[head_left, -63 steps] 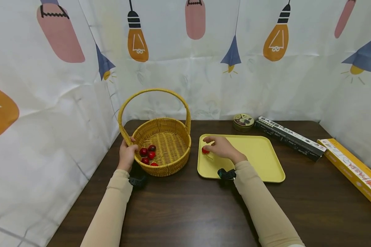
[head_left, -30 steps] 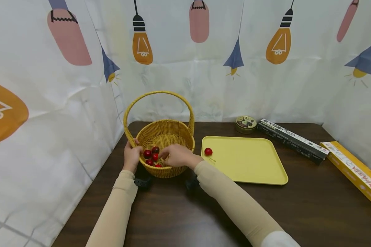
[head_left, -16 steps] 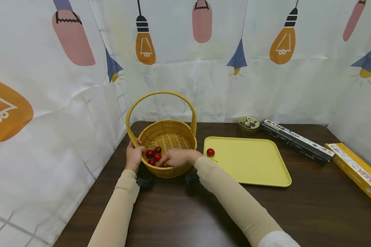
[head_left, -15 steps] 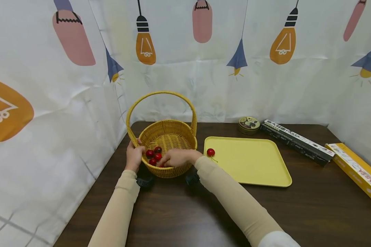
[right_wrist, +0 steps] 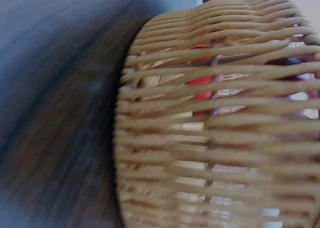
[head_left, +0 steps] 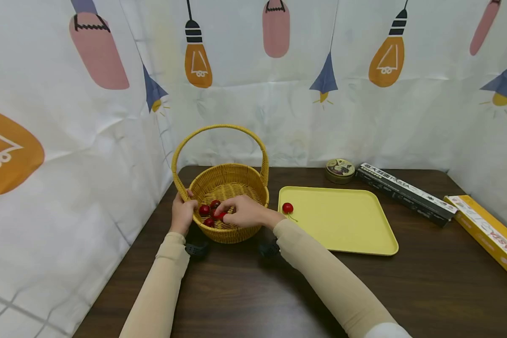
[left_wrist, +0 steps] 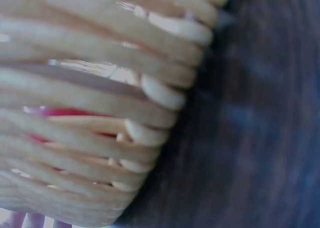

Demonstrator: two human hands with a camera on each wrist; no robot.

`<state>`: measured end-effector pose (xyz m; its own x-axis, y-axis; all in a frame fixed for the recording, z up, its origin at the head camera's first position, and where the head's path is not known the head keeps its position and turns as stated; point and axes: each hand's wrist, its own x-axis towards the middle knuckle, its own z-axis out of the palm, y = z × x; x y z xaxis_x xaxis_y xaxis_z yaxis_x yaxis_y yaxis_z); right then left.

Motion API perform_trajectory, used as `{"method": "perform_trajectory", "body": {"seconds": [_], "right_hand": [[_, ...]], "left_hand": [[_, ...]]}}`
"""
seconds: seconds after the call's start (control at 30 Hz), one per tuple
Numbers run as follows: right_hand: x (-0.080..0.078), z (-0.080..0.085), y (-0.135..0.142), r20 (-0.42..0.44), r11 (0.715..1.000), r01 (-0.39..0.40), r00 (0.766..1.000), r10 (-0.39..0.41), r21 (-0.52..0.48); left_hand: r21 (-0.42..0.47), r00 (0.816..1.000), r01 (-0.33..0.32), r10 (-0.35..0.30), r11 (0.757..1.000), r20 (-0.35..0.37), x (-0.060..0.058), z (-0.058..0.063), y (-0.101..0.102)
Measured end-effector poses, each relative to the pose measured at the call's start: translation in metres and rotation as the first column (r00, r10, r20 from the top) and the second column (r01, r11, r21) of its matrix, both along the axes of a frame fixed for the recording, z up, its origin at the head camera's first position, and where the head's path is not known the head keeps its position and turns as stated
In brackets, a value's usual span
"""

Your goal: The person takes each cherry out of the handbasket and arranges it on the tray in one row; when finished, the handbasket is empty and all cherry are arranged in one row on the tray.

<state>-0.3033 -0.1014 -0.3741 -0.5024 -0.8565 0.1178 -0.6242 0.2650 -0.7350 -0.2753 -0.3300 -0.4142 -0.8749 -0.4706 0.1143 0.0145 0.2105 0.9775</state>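
Head view: my left hand (head_left: 181, 216) grips the wicker basket (head_left: 236, 236) at its left, beside the handle (head_left: 225, 126), presumably to steady it. Inside, my right hand (head_left: 246, 211) pinches a red cherry (head_left: 222, 216) beside other cherries (head_left: 204, 210), near left. A stemmed cherry (head_left: 288, 208) lies at the left of the yellow tray (head_left: 342, 223). Left wrist view: the basket hides my grip. Right wrist view: red shows through its gaps.

Makeshift booth (head_left: 88, 188), lamp-print cloth walls (head_left: 245, 105), dark wood-grain table (head_left: 236, 291)
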Motion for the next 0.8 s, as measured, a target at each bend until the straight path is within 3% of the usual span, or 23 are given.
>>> {"method": "perform_trajectory", "body": {"seconds": [0.07, 0.17, 0.43, 0.57, 0.8], "right_hand": [[0.005, 0.000, 0.006, 0.066, 0.991, 0.089, 0.994, -0.083, -0.096], [0.010, -0.001, 0.016, 0.140, 0.962, 0.172, 0.980, -0.144, -0.210], [0.015, -0.002, 0.052, 0.130, 0.889, 0.231, 0.972, -0.194, -0.396], [0.011, -0.001, 0.073, 0.053, 0.880, 0.236, 0.970, -0.236, -0.412], [0.004, 0.000, 0.111, -0.110, 0.909, 0.277, 0.940, -0.324, -0.312]], "left_hand": [[0.003, 1.000, 0.005, -0.005, 1.000, -0.006, 0.000, 0.000, 0.000], [0.004, 1.000, 0.006, -0.006, 1.000, -0.005, 0.000, 0.000, 0.000], [-0.004, 1.000, 0.008, -0.008, 1.000, 0.014, 0.000, -0.002, 0.000], [0.000, 1.000, 0.008, -0.008, 1.000, 0.020, 0.001, 0.000, 0.000], [0.014, 1.000, 0.008, -0.008, 1.000, 0.015, 0.000, 0.002, -0.001]]}}
